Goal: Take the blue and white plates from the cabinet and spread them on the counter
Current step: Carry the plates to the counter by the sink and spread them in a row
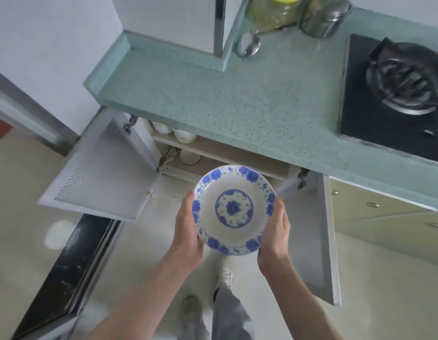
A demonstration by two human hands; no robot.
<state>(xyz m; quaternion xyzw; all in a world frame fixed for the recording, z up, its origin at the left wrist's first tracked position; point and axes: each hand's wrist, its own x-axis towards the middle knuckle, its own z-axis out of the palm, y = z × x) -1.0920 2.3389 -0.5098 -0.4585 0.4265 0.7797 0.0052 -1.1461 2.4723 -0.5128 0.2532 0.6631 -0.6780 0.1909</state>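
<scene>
Left hand (187,227) clasps plate (233,209) left rim; right hand (274,231) clasps right rim

A: What is sitting on the bench (262,99)?

B: A black stove (375,94) is lying at its right end. At the back, a metal ladle (247,45) is resting beside a jar (274,13) with a yellow label and a steel pot (323,20).

A: And the cabinet shelf (213,148) under it?

B: Pale bowls (178,133) are standing at its left end, partly hidden by the bench edge.

A: The floor (385,278)?

B: It is carrying the person's two shoes (225,271).
</scene>
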